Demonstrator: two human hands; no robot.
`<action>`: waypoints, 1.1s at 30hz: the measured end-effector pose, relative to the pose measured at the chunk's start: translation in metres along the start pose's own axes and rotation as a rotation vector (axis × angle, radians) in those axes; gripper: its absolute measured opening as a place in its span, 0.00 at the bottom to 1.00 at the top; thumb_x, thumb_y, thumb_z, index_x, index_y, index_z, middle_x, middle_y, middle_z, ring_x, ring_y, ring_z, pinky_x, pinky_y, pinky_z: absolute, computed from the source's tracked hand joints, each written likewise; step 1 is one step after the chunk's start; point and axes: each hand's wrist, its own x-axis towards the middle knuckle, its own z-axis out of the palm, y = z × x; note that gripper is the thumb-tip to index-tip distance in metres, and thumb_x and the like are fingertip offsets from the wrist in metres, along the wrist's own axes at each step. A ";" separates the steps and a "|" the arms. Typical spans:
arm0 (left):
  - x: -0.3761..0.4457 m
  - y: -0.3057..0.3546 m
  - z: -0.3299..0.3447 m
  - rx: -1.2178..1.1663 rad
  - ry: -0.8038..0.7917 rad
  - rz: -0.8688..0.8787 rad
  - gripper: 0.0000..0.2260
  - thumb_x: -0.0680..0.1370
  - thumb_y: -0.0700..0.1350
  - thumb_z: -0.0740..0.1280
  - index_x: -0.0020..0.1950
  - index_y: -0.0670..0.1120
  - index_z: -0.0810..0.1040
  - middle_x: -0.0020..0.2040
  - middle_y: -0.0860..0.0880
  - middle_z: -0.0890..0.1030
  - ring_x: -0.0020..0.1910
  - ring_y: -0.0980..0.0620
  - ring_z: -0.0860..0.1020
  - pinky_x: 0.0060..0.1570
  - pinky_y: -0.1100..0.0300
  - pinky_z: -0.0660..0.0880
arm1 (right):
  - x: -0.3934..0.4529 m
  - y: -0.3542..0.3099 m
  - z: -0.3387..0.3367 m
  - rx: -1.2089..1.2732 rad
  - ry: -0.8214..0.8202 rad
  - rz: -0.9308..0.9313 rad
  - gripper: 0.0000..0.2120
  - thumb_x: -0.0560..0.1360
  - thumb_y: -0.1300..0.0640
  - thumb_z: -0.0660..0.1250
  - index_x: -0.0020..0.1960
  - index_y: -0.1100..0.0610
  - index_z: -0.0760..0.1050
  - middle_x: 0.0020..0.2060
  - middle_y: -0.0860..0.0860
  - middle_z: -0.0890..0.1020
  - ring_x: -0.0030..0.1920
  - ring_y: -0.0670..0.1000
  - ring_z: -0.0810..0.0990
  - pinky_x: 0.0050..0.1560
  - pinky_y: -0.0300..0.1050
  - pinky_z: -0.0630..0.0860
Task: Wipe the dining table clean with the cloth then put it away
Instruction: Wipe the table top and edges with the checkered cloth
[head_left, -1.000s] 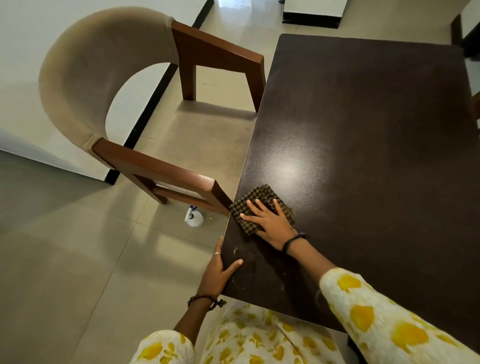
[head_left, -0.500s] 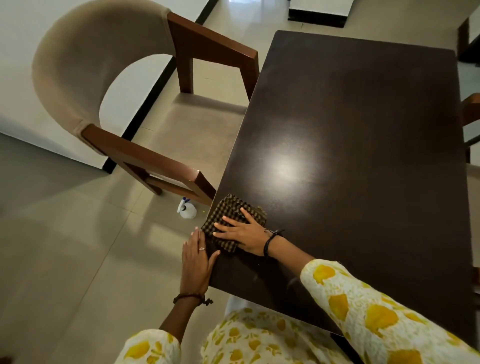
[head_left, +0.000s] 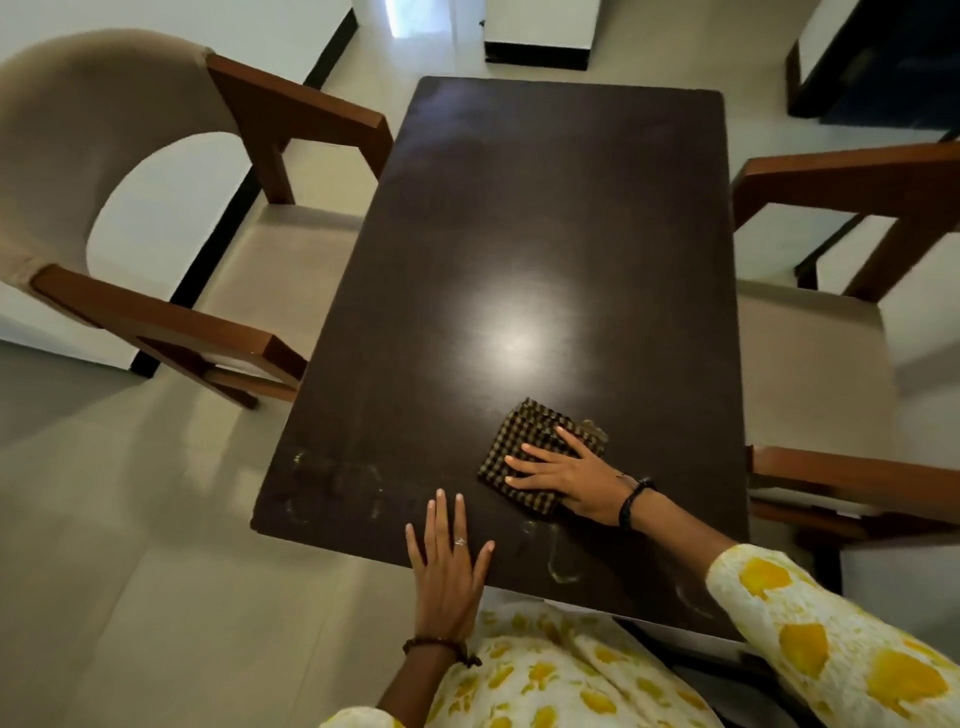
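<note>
A dark brown dining table (head_left: 545, 218) fills the middle of the view. A folded brown checked cloth (head_left: 524, 452) lies on its near part, right of centre. My right hand (head_left: 571, 475) presses flat on the cloth with fingers spread, pointing left. My left hand (head_left: 449, 564) rests flat and empty on the table's near edge, fingers apart. Faint wet smears and streaks show on the tabletop near the front left corner and in front of the cloth.
A beige upholstered chair with brown wooden arms (head_left: 171, 317) stands at the table's left side. A second such chair (head_left: 841, 332) stands at the right side. Pale tiled floor (head_left: 130, 519) surrounds the table; a white cabinet base (head_left: 537, 31) sits beyond the far end.
My right hand has slid the cloth from the table's left edge rightward toward the near centre. My left hand moved from the left edge onto the near edge. The view has shifted right.
</note>
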 end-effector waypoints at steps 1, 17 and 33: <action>-0.001 0.006 0.002 0.001 0.006 0.017 0.27 0.80 0.59 0.43 0.74 0.44 0.54 0.73 0.41 0.57 0.73 0.46 0.53 0.69 0.46 0.48 | -0.014 0.006 0.003 0.006 -0.011 0.023 0.37 0.73 0.71 0.58 0.74 0.43 0.53 0.75 0.41 0.50 0.71 0.41 0.37 0.70 0.58 0.29; -0.025 0.078 0.016 0.108 -0.139 0.286 0.24 0.80 0.58 0.43 0.72 0.49 0.60 0.72 0.48 0.59 0.71 0.48 0.57 0.67 0.43 0.50 | -0.019 -0.007 0.011 -0.022 0.139 0.128 0.35 0.74 0.72 0.55 0.75 0.47 0.53 0.76 0.45 0.50 0.76 0.51 0.43 0.70 0.61 0.32; -0.010 0.082 0.021 0.101 -0.199 0.474 0.30 0.77 0.64 0.48 0.75 0.51 0.54 0.76 0.50 0.47 0.74 0.51 0.50 0.68 0.46 0.47 | -0.154 -0.005 0.085 0.143 0.439 0.717 0.43 0.61 0.74 0.71 0.71 0.47 0.65 0.73 0.49 0.61 0.72 0.56 0.60 0.67 0.65 0.48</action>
